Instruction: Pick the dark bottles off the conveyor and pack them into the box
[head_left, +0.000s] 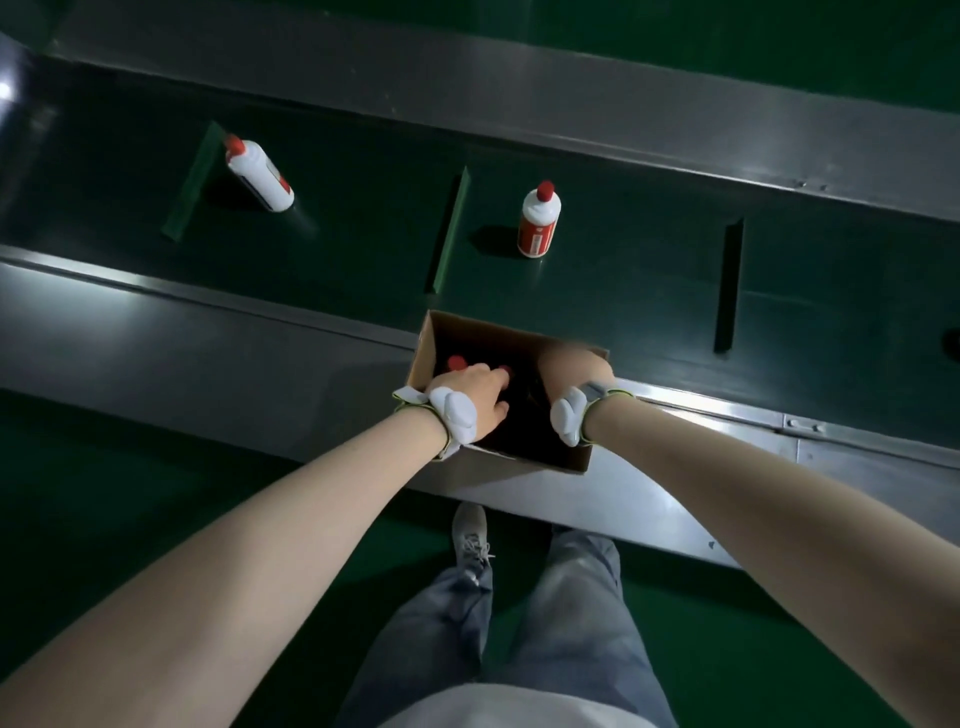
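An open cardboard box (575, 461) stands on the steel ledge in front of the conveyor belt (343, 208). Inside it are dark bottles with red caps; one cap (456, 362) shows at the left. My left hand (475, 397) is inside the box, with its fingers curled over the top of a dark bottle (506, 400) beside a second red cap. My right hand (574, 366), blurred, reaches down at the box's far right corner; its fingers are hidden. A dark shape (953, 343) lies on the belt at the right edge.
Two white bottles with red caps are on the belt: one (260, 174) leans at the far left, the other (539, 221) stands upright beyond the box. Green cleats (451, 231) cross the belt. The steel ledge (208, 353) runs along the near side. My legs stand below on green floor.
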